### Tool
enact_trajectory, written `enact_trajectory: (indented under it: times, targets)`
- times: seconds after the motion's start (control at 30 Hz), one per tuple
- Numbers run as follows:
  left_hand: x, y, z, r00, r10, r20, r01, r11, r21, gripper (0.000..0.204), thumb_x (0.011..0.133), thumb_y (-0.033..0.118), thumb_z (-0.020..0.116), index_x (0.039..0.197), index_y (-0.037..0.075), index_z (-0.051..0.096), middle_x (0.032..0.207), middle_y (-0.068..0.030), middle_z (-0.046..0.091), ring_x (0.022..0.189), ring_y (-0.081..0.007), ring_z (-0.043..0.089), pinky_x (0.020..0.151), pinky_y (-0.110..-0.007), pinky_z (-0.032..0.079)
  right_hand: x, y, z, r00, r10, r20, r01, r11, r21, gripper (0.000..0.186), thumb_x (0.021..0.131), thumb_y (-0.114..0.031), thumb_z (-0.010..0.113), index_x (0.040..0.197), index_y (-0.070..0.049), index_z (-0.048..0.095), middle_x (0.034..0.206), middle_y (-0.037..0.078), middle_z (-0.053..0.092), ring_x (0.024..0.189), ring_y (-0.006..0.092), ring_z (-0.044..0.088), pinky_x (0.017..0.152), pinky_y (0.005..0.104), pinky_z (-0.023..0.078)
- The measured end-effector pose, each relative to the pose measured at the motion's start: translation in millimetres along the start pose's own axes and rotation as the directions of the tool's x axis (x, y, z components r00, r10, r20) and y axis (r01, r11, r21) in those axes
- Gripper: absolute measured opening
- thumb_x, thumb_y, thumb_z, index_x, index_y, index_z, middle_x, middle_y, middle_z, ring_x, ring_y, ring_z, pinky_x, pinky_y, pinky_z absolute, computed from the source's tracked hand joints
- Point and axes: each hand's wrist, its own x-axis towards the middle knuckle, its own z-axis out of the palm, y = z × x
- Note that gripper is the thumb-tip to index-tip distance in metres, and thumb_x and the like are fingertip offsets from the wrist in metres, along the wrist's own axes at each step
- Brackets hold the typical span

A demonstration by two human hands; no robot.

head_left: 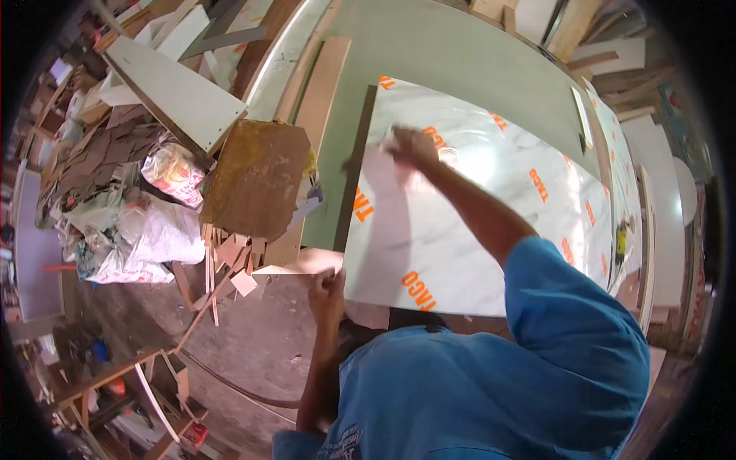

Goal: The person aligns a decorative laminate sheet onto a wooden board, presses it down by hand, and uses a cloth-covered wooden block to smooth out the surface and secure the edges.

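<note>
A glossy white panel (468, 222) with grey marble veining and orange printed marks lies before me on a green worktop (429, 42). My right hand (415, 147) reaches across it to the upper left part of its face. Those fingers are bent and closed, slightly blurred; whatever they may hold is too small to make out. Low on the left, my left hand (328, 290) is closed at the panel's near left corner, its fingers curled against the edge.
Left of the panel stands a stained brown board (257, 178) above wood offcuts (244, 282). Plastic bags (165, 234) and brown scraps (103, 153) pile up farther left. A long wooden strip (326, 92) lies along the worktop. More boards (665, 207) lean at the right.
</note>
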Motion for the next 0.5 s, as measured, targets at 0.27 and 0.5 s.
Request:
enact_trajectory:
  times: [0.27, 0.5]
  targets:
    - [55.5, 32.2, 31.4, 0.956, 0.043, 0.291, -0.096, 0.98, 0.171, 0.051, 0.088, 0.044, 0.068, 0.076, -0.004, 0.055, 0.069, -0.0198, 0.058, 0.064, -0.0337, 0.056, 0.064, -0.046, 0.043, -294.1, -127.2, -20.1, 0.984, -0.16, 0.073, 0.147, 0.977, 0.155, 0.032, 0.072, -0.022, 0.074, 0.095, -0.007, 0.057, 0.083, 0.011, 0.061, 0.086, 0.0315, 0.065, 0.076, 0.0479, 0.049]
    - [46.9, 45.7, 32.4, 0.968, 0.041, 0.247, -0.08, 0.986, 0.146, 0.045, 0.088, 0.037, 0.072, 0.074, -0.001, 0.051, 0.061, -0.0133, 0.049, 0.058, -0.0272, 0.047, 0.059, -0.043, 0.04, -166.3, -87.1, -19.8, 0.997, -0.04, -0.072, 0.047, 0.994, 0.101, 0.036, 0.074, -0.026, 0.078, 0.096, -0.007, 0.056, 0.089, 0.011, 0.064, 0.087, 0.0315, 0.065, 0.071, 0.0459, 0.051]
